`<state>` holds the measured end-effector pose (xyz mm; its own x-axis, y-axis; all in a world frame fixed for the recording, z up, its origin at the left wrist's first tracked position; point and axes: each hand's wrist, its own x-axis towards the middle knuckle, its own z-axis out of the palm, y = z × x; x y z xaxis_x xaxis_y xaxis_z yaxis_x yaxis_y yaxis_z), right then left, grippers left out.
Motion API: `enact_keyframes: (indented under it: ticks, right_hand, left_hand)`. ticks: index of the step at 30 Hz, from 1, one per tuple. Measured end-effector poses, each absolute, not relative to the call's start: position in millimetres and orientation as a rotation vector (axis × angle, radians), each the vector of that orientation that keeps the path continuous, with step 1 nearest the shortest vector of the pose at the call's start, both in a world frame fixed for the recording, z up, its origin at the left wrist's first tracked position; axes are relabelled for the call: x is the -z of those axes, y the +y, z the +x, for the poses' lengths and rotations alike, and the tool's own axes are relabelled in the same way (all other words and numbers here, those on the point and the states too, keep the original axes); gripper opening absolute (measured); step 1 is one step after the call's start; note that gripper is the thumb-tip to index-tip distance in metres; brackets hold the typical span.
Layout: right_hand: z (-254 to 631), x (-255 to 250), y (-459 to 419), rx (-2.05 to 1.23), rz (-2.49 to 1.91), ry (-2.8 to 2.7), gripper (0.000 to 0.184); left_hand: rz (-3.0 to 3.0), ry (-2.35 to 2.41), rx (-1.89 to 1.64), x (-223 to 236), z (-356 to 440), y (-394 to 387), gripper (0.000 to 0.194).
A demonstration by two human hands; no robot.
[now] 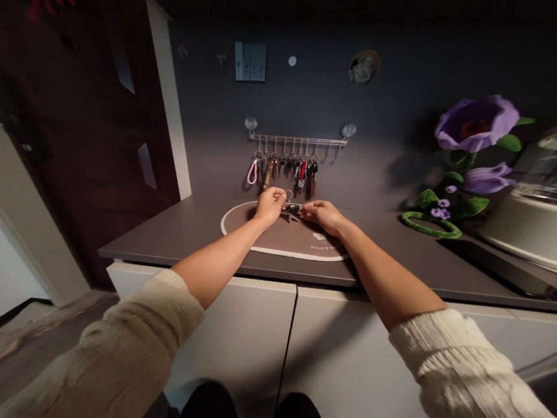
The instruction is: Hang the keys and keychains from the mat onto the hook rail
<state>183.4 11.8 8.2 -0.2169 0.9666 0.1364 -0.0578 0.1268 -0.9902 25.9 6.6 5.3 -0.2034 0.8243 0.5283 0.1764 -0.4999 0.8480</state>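
A bunch of keys (290, 209) on a metal ring hangs between my two hands, just above a brown mat (276, 236) with a white border. My left hand (271, 204) pinches the bunch near its ring. From the other side, the fingertips of my right hand (323, 215) are closed at the dark key or fob of the same bunch. Behind my hands, several key sets (292, 166) hang from a clear hook rail (298, 139) on the wall. A pink loop strap (253, 172) dangles at the rail's left end.
The mat lies on a dark countertop (174, 232) above white cabinet doors (239, 323). To the right stand purple knitted flowers (478, 126), a black flat slab (507, 268) and a white appliance with a clear dome (541, 212). A dark door (87, 101) is at left.
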Motion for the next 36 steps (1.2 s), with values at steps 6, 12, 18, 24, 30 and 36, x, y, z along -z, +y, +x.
enact_keyframes:
  ticks: [6, 12, 18, 24, 30, 36]
  right_hand:
    - [179, -7, 11, -1.093, -0.931, -1.521, 0.006]
    - [173, -11, 6, -0.986, -0.776, -1.613, 0.015]
    - [170, -13, 3, -0.926, -0.771, -1.626, 0.010]
    - [170, -13, 2, -0.882, -0.772, -1.637, 0.016]
    - [173, -14, 5, -0.821, -0.722, -1.623, 0.021]
    - [179, -15, 9, -0.808, -0.684, -1.571, 0.026]
  left_hand:
    - [1.620, 1.153, -1.764, -6, 27, 5, 0.006]
    - [1.677, 1.102, -1.758, -6, 28, 4, 0.005]
    - [1.751, 1.072, -1.707, -7, 30, -2, 0.004]
    - [1.745, 1.037, -1.702, -7, 32, -4, 0.004]
    - [1.776, 1.032, -1.713, -4, 31, -3, 0.008]
    - [1.967, 1.180, -1.688, -2, 30, -8, 0.012]
